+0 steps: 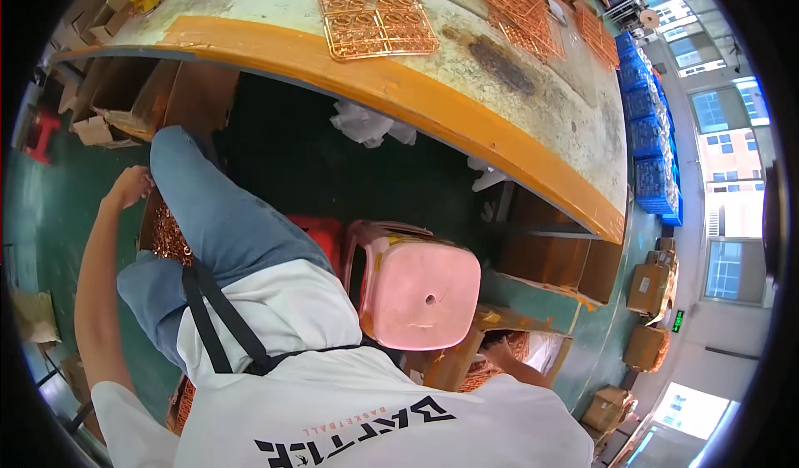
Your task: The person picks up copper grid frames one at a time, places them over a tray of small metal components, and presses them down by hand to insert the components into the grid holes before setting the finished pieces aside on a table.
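Note:
My left hand (131, 187) is beside my bent knee, at the upper edge of a narrow cardboard box (149, 216). Its fingers are curled in, and whatever they hold is hidden. Inside that box lies a heap of small shiny copper-coloured parts (169, 237), between my legs. On the other side, my right hand (498, 353) reaches down into an open cardboard box (449, 363). Copper-coloured frames (479, 376) fill part of this box around the hand, and a pale plastic liner (545, 353) shows at its side. Shadow and the box hide the right fingers.
A pink stool (426, 297) stands between me and the right box. Ahead runs a worn worktable (283, 48) with a yellow edge, carrying copper-coloured grid frames (379, 14). Blue crates (653, 135) are stacked at the right; cartons (649, 288) line the floor there.

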The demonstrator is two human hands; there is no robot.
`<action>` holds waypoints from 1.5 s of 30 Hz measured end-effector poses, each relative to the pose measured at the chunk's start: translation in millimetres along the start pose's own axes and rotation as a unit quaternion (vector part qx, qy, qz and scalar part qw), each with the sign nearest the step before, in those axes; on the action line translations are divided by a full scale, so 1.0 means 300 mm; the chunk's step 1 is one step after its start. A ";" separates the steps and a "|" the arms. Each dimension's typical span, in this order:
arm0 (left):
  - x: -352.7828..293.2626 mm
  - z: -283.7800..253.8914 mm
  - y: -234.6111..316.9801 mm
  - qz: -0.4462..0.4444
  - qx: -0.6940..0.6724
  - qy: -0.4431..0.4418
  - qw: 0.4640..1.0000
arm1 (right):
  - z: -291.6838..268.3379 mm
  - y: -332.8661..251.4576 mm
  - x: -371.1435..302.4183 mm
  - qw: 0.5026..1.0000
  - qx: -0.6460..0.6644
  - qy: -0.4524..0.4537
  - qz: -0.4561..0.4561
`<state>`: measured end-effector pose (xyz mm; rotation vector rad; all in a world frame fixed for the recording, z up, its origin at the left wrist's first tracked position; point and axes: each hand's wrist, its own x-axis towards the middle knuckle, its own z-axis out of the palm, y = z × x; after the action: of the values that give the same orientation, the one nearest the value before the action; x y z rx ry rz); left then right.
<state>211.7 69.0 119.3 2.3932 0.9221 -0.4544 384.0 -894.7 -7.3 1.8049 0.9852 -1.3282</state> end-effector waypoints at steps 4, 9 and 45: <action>-0.004 -0.007 0.008 -0.003 -0.002 0.007 1.000 | 0.002 -0.027 0.053 1.000 0.009 -0.002 0.002; -0.008 0.024 -0.045 -0.024 -0.007 0.008 1.000 | -0.015 -0.035 0.086 1.000 0.009 -0.008 0.005; 0.190 0.018 -0.441 -0.097 -0.275 -0.013 0.956 | -0.004 0.011 0.011 0.991 -0.092 -0.092 -0.003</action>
<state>159.6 178.1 40.7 1.7981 1.1081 -0.2545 388.0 -894.8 -9.7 1.5134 0.9794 -1.3349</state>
